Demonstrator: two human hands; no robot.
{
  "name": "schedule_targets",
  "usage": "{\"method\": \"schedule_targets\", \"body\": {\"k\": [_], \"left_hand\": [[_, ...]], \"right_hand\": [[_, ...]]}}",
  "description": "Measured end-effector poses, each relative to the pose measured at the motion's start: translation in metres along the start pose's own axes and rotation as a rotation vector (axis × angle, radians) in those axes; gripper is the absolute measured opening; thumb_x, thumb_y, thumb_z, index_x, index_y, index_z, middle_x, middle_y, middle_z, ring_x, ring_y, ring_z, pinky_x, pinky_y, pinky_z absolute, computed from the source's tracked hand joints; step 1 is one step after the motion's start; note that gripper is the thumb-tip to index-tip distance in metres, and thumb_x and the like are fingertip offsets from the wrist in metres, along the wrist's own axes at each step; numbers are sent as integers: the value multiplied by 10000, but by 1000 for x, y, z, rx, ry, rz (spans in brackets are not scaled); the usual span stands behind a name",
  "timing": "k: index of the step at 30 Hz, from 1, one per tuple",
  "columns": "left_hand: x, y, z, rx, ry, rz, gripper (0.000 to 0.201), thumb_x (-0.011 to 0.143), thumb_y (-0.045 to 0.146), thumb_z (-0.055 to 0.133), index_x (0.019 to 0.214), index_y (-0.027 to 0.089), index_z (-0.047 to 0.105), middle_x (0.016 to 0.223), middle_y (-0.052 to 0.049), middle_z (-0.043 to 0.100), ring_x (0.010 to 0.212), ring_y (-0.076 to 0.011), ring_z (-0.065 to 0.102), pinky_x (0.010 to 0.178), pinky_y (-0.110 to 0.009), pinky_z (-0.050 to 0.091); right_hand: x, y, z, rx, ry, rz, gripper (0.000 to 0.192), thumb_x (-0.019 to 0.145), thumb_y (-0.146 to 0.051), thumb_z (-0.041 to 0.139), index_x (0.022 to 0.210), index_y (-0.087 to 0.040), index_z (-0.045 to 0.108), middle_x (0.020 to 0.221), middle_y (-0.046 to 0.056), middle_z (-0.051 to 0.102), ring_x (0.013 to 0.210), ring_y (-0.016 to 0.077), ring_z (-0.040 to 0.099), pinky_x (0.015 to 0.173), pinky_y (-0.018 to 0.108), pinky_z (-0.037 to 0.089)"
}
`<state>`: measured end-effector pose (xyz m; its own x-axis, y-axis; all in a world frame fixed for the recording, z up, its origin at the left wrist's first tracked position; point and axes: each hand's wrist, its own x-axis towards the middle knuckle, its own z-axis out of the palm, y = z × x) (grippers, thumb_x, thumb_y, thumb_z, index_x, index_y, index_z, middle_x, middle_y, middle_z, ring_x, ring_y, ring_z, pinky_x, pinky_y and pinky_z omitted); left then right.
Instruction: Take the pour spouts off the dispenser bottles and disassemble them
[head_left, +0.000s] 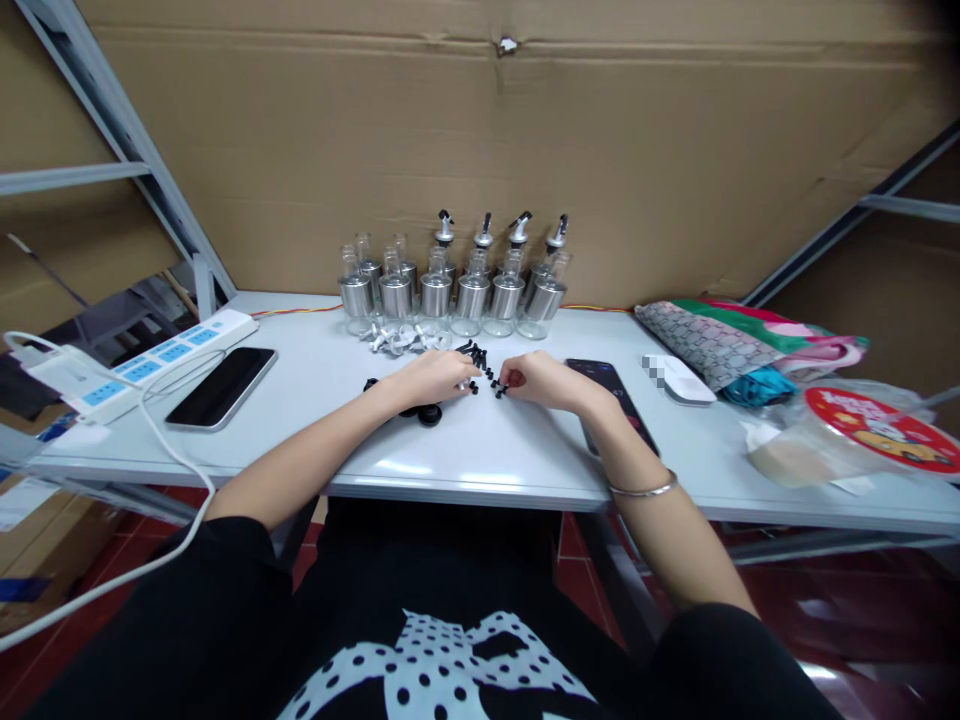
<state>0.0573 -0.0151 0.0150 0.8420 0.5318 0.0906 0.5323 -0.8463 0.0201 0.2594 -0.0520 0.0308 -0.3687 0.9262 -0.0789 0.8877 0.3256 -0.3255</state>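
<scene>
**benchlurker:** ok so what's the setup here, front to back?

**pourspout_fan:** Closest is the front edge of a white table [465, 470], dark red floor tiles under it. On the near left there's a phone [221, 387] lying face up, with a white power strip [157, 357] just behind it and a white cable trailing off the edge. A second phone [611, 395] sits right beside the right wrist. Off to the right: a white mouse [679, 380], folded fabric pouches [739, 340] and a clear tub with a red lid [885, 428].

**benchlurker:** and the hands?

**pourspout_fan:** Both are resting mid-table, close together. Left hand [431, 378] has its fingers curled loosely down, fingertips at a scatter of small black stoppers [484, 365]; black round caps [429, 414] lie touching under it. Right hand [536, 381] is curled too, fingertips pinched in at one stopper, though I can't tell if it's actually gripped.

**benchlurker:** behind that?

**pourspout_fan:** Some silver spout pieces [397, 338], then a row of steel-sleeved glass bottles [457, 290], four wearing pourers. Cardboard sheets [480, 130] wall off the back, grey shelf frames at both sides.
</scene>
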Motion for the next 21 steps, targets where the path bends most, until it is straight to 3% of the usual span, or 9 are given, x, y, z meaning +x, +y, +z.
{"method": "schedule_targets", "body": {"k": [4,7,10,16,21], "left_hand": [[0,1,-1,40,-24,-52,264,863,235,556,1106,194,650,1072,-78,673,963,-215,625,693,-253,412],[0,3,-2,76,-39,-79,238,867,252,543,1057,188,673,1046,-84,678,956,-237,627,662,-269,407],[-1,5,-3,92,-43,-102,219,865,246,537,1005,174,690,1013,-91,687,928,-242,633,637,-276,401],[0,6,-4,80,-46,-122,207,861,236,537,955,169,709,990,-93,689,908,-237,632,629,-278,402],[0,6,-5,65,-67,-140,216,867,241,532,986,190,705,996,-76,687,926,-240,629,647,-279,407]], "right_hand": [[4,4,2,-64,32,-2,307,732,-1,505,976,-114,652,797,61,666,707,148,570,660,214,408],[14,5,7,-112,81,-25,425,751,50,422,1109,-65,619,978,142,661,855,182,596,788,240,432],[24,5,13,-131,51,-46,480,751,78,387,1170,-29,594,1072,191,632,943,206,602,865,263,436],[26,5,13,-115,10,-113,438,754,66,390,1075,-70,656,1059,167,664,969,222,609,878,287,451],[23,-2,15,10,-30,-192,432,698,71,394,969,-107,679,973,102,686,820,160,619,752,231,472]]}}
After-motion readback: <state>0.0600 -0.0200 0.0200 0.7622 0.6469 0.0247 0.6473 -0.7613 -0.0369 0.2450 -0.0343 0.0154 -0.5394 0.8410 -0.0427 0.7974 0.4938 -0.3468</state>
